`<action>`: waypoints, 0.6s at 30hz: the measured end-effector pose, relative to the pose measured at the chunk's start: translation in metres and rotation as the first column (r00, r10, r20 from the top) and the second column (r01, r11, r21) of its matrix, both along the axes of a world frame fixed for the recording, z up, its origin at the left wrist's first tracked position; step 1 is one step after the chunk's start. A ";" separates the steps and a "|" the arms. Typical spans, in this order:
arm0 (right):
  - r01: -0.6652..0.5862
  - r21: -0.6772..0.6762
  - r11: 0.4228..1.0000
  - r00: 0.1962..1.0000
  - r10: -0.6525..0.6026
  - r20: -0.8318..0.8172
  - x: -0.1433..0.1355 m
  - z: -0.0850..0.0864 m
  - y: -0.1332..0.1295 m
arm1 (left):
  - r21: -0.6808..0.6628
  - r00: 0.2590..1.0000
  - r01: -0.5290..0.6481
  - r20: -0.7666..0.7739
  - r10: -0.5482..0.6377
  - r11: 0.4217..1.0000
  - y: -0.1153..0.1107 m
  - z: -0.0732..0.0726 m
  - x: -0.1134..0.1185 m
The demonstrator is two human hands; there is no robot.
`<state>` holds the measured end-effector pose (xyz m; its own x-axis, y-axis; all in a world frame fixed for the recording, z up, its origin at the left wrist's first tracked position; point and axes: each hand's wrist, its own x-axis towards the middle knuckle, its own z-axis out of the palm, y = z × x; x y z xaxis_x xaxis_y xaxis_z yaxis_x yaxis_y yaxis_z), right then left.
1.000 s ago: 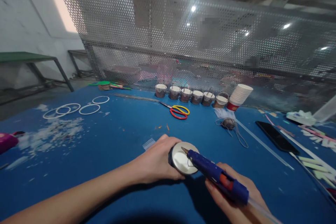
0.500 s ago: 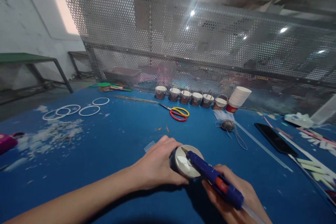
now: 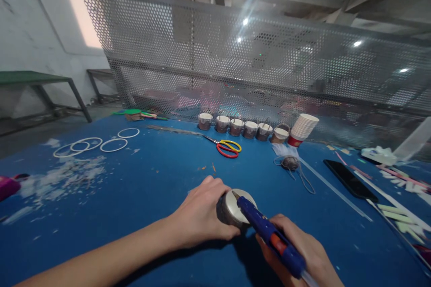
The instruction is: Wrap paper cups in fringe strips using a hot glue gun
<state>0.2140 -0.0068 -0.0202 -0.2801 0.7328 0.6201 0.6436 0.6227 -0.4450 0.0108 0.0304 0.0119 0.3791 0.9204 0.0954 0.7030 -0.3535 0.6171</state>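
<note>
My left hand [image 3: 204, 213] is wrapped round the side of a dark-sided cup with a white inside [image 3: 234, 208], near the front middle of the table. In my right hand [image 3: 299, 251] is a blue glue gun [image 3: 269, 233] with an orange part and a clear stick at its back. The gun's metal tip lies over the cup's opening, near the far-left rim; whether it touches the cup I cannot tell. Part of my right hand is hidden behind the gun.
Red-and-yellow scissors [image 3: 229, 148] lie beyond the cup. Several wrapped cups [image 3: 236, 128] line the back beside stacked paper cups [image 3: 303, 130]. Right: grey yarn [image 3: 289, 163], a black phone [image 3: 350, 179]. Left: white rings [image 3: 114, 145], scraps [image 3: 70, 179]. A perforated metal screen [image 3: 215, 45] stands behind.
The view has shifted slightly. The cup looks more tilted, with more of its dark side showing, and my right hand with the glue gun sits slightly lower and further left.
</note>
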 end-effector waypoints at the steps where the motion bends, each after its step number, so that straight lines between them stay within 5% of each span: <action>1: 0.003 0.002 1.000 1.000 -0.003 0.004 0.000 -0.001 0.000 | 0.003 1.000 0.001 -0.006 -0.001 1.000 0.000 0.000 0.000; 18: -0.150 -0.003 0.989 0.982 0.150 0.113 0.016 -0.012 0.004 | -0.032 1.000 -0.013 -0.017 0.013 0.999 -0.001 0.005 0.002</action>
<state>0.2296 -0.0026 -0.0327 -0.4549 0.6735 0.5827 0.5884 0.7184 -0.3711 0.0132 0.0292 0.0165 0.3684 0.9278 0.0596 0.7176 -0.3245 0.6163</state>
